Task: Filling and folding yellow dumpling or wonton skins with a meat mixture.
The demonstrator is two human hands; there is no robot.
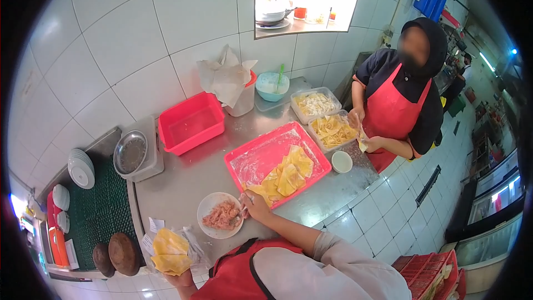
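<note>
My left hand [180, 280] holds a stack of floury yellow dough wrappers [171, 251] at the table's front left edge. Plastic bags [195, 250] lie beside and partly behind the stack. My right hand [256, 206] is closed around a thin utensil, mostly hidden by the fingers, at the right rim of a white plate [220, 233]. Raw minced meat [222, 215] is heaped on that plate. Just beyond this hand sits a floured pink tray [250, 160] with folded, filled wrappers [289, 175] spread over its near right part.
A co-worker [399, 96] stands at the table's right end, handling a wrapper beside containers of filled dumplings [333, 129] and floury strips [315, 104]. Around the steel table are a small bowl [342, 162], a pink basin [191, 123], a blue bowl [272, 87] and a steel bowl [131, 152].
</note>
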